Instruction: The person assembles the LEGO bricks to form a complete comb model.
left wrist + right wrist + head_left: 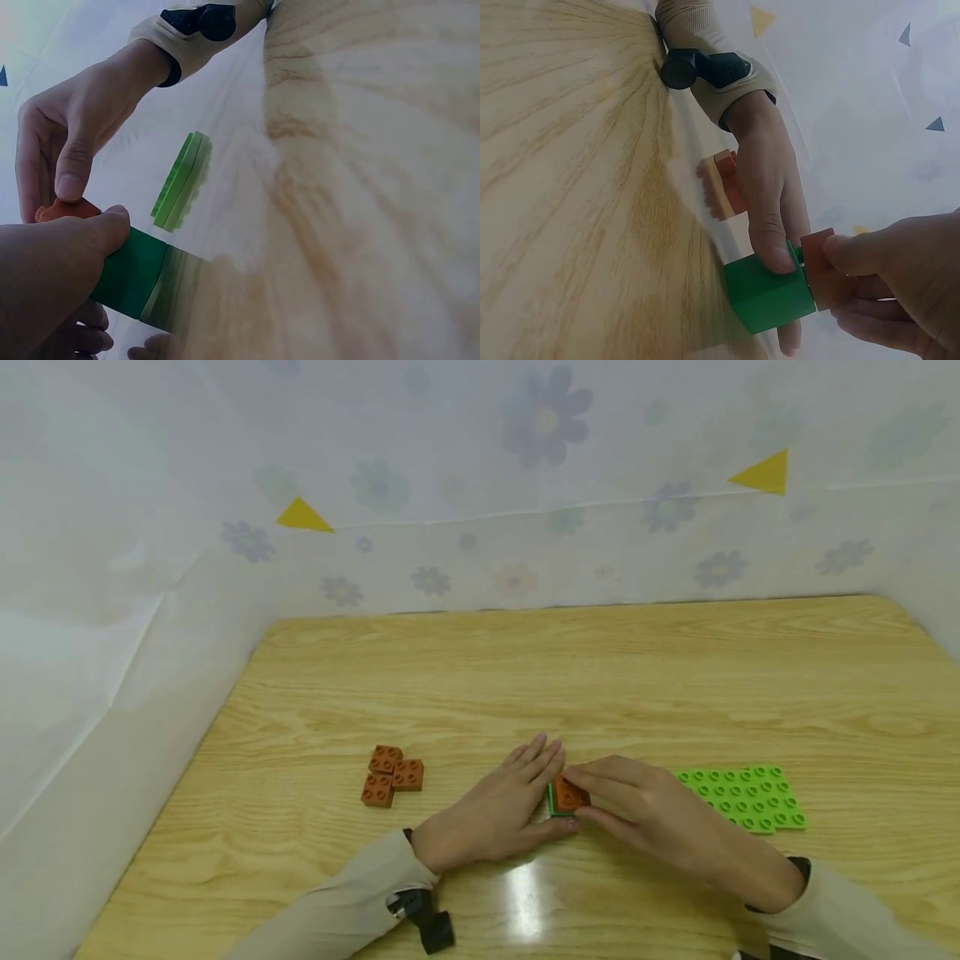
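My left hand [498, 814] steadies a dark green block [772, 300] on the table, thumb on its near side and fingers extended along its far side. Atop that block is a reddish-brown toy building brick [821, 274], pinched between the thumb and fingers of my right hand [652, 810]. A narrow gap with a bit of green stud shows between brick and block in the right wrist view. From the head view, both hands cover much of the block, leaving only its left edge and corner visible.
Left of the hands lie three reddish-brown studded bricks [380, 788] close together. A bright green studded plate [753, 802] is flat on the wooden table [525, 668], partly behind the right hand. White floral sheeting [465, 485] rises behind the table.
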`<action>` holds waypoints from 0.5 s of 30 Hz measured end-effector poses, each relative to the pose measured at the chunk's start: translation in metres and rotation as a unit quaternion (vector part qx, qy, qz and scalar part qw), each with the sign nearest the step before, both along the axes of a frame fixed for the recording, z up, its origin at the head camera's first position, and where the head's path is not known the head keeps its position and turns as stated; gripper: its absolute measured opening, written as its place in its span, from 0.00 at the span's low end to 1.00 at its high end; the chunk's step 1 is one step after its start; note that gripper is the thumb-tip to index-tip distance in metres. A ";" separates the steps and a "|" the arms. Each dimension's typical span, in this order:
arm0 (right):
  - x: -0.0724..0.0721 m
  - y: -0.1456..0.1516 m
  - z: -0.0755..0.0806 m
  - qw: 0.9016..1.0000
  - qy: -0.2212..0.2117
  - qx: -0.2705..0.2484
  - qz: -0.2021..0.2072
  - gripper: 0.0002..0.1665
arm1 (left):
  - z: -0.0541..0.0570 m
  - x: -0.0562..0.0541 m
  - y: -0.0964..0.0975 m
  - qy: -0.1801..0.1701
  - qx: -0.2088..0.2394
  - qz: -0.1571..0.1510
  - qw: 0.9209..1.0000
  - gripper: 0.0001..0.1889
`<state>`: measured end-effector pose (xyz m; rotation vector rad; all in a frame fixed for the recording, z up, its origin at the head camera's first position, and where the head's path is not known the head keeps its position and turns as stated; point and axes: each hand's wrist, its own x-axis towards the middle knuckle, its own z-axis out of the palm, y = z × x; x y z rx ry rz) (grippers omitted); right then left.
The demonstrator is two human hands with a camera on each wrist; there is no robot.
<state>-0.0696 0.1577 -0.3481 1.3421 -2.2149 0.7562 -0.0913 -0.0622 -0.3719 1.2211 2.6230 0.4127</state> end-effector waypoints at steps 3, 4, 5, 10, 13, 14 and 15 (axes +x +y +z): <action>0.000 -0.001 -0.001 1.000 -0.007 -0.010 -0.001 0.27 | 0.000 0.000 0.000 0.001 -0.003 -0.002 1.000 0.45; 0.000 -0.001 -0.001 1.000 -0.009 -0.013 -0.001 0.27 | 0.000 0.000 0.000 0.002 -0.003 -0.002 1.000 0.45; 0.000 -0.001 -0.001 1.000 -0.012 -0.016 -0.001 0.27 | 0.001 0.000 0.000 0.000 -0.003 -0.002 1.000 0.45; -0.002 -0.001 -0.003 0.999 -0.032 -0.025 0.007 0.27 | 0.001 0.000 0.000 -0.004 -0.006 -0.003 1.000 0.45; -0.003 -0.001 -0.004 0.999 -0.036 -0.028 0.012 0.27 | 0.001 -0.001 0.000 -0.004 -0.007 -0.004 1.000 0.45; -0.003 -0.001 -0.004 0.999 -0.035 -0.029 0.014 0.27 | 0.000 -0.001 0.000 -0.004 -0.007 -0.004 1.000 0.45; -0.003 -0.002 -0.005 0.999 -0.033 -0.031 0.015 0.26 | 0.000 -0.001 0.000 -0.004 -0.006 -0.004 1.000 0.45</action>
